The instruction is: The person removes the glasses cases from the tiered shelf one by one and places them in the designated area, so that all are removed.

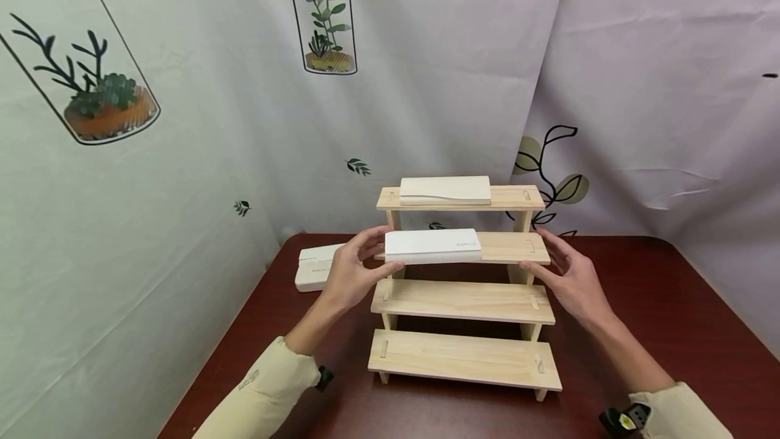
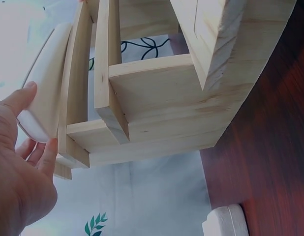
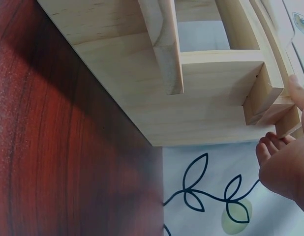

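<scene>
A four-tier wooden display stand (image 1: pixel 463 300) stands on the dark red table. On its second tier from the top lies a white glasses case (image 1: pixel 432 246), towards the left end, with small print on its lid. My left hand (image 1: pixel 353 269) holds the left end of this case, thumb at the front and fingers behind; the left wrist view shows the thumb on the case (image 2: pixel 46 83). With thumb in front and fingers behind, my right hand (image 1: pixel 573 280) grips the right end of the same shelf board (image 1: pixel 512 247). Bare wood separates it from the case.
Another white case (image 1: pixel 445 190) with a wavy flap lies on the top tier. A further white case (image 1: pixel 313 268) is on the table (image 1: pixel 256 330) behind my left hand, partly hidden. A plant-printed cloth (image 1: pixel 426 87) hangs close behind the stand and along the left.
</scene>
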Available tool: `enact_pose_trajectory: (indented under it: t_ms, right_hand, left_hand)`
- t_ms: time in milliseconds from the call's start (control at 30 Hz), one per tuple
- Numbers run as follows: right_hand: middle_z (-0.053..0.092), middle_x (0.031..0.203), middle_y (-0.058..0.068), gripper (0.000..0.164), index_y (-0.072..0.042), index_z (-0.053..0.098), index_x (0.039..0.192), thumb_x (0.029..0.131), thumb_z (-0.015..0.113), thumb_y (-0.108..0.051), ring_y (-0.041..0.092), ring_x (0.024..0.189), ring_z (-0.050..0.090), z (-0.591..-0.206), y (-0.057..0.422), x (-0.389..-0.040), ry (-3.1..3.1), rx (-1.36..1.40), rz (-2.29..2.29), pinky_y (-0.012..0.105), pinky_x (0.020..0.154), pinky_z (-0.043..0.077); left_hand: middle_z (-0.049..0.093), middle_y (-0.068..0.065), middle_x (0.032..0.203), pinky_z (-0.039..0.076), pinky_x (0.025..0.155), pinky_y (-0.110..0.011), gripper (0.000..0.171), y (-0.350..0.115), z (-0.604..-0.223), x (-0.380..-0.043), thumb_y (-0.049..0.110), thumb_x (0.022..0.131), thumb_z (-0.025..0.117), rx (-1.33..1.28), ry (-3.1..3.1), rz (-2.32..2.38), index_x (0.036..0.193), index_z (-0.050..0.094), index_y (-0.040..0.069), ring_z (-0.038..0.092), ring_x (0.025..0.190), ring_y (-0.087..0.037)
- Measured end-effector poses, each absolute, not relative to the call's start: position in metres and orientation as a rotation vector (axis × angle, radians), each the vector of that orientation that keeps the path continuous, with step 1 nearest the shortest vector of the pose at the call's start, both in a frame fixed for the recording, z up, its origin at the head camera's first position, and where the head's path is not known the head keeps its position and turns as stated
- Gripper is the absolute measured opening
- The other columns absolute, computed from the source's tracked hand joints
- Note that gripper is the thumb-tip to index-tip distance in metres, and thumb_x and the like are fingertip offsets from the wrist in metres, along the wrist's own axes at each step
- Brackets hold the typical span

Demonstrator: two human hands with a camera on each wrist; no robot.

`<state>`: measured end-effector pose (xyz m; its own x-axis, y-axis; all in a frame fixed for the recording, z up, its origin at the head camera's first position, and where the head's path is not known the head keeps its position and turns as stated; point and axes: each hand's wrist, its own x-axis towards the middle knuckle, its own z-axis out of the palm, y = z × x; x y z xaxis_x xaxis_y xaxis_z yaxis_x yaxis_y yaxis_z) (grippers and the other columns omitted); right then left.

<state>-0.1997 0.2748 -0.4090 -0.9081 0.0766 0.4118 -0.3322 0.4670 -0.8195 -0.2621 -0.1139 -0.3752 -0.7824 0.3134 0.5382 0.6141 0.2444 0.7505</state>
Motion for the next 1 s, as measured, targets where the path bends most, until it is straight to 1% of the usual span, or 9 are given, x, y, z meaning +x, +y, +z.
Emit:
enact_pose_trajectory:
  t_ms: [100,233,300,467,567,767,900,1000]
  right_hand:
    - [0.049,0.158,0.025,0.083,-0.006,0.037,0.165,0.097,0.082,-0.022,0.046,0.145,0.045,-0.409,0.275,-0.199,-2.326,0.211,1.424,-0.001,0.099,0.036]
    - [0.050,0.158,0.025,0.082,-0.006,0.038,0.165,0.097,0.082,-0.022,0.046,0.144,0.046,-0.409,0.275,-0.199,-2.324,0.207,1.421,-0.001,0.099,0.036]
    - [0.050,0.157,0.025,0.082,-0.006,0.038,0.165,0.097,0.082,-0.022,0.046,0.144,0.046,-0.409,0.274,-0.199,-2.323,0.207,1.421,-0.001,0.099,0.036]
    - [0.050,0.157,0.024,0.082,-0.006,0.038,0.165,0.097,0.082,-0.022,0.045,0.144,0.047,-0.410,0.274,-0.199,-2.325,0.208,1.418,-0.001,0.098,0.037]
    - [0.050,0.157,0.024,0.082,-0.006,0.038,0.165,0.097,0.082,-0.022,0.044,0.144,0.047,-0.409,0.274,-0.199,-2.325,0.205,1.416,-0.001,0.099,0.036]
    - [0.050,0.157,0.025,0.082,-0.006,0.038,0.165,0.097,0.082,-0.022,0.047,0.144,0.046,-0.409,0.274,-0.199,-2.329,0.203,1.421,-0.001,0.098,0.036]
    - [0.050,0.157,0.025,0.083,-0.006,0.037,0.165,0.097,0.082,-0.022,0.048,0.144,0.046,-0.408,0.274,-0.199,-2.328,0.204,1.427,-0.001,0.097,0.036]
    - [0.049,0.157,0.026,0.083,-0.006,0.037,0.165,0.097,0.082,-0.022,0.048,0.144,0.046,-0.408,0.274,-0.199,-2.328,0.207,1.429,-0.001,0.097,0.037]
  left_hand:
    - [0.070,-0.010,0.135,0.060,0.096,-0.044,0.068,-0.116,-0.376,-0.262,0.009,0.082,0.094,-0.861,-2.223,-1.565,0.142,0.064,0.005,0.073,0.117,-0.027]
    - [0.070,-0.010,0.136,0.058,0.101,-0.049,0.066,-0.120,-0.377,-0.261,0.008,0.081,0.095,-0.859,-2.202,-1.578,0.140,0.066,0.005,0.072,0.118,-0.027]
    - [0.070,-0.010,0.135,0.057,0.102,-0.048,0.066,-0.122,-0.377,-0.260,0.008,0.080,0.095,-0.854,-2.198,-1.571,0.140,0.067,0.006,0.071,0.118,-0.027]
    - [0.070,-0.011,0.136,0.057,0.104,-0.037,0.066,-0.128,-0.379,-0.259,0.009,0.079,0.096,-0.838,-2.188,-1.545,0.139,0.067,0.006,0.070,0.121,-0.028]
    - [0.070,-0.013,0.136,0.056,0.104,-0.035,0.066,-0.131,-0.379,-0.257,0.008,0.079,0.096,-0.833,-2.177,-1.561,0.139,0.067,0.004,0.070,0.122,-0.029]
    - [0.070,-0.013,0.136,0.056,0.104,-0.039,0.065,-0.139,-0.380,-0.255,0.004,0.078,0.095,-0.817,-2.146,-1.624,0.137,0.067,0.002,0.070,0.122,-0.030]
    - [0.069,-0.014,0.137,0.055,0.105,-0.042,0.066,-0.145,-0.381,-0.254,0.002,0.079,0.094,-0.823,-2.136,-1.618,0.138,0.066,0.002,0.068,0.125,-0.031]
    - [0.069,-0.014,0.138,0.054,0.106,-0.041,0.067,-0.150,-0.382,-0.253,0.002,0.079,0.094,-0.824,-2.132,-1.612,0.140,0.065,0.002,0.067,0.128,-0.031]
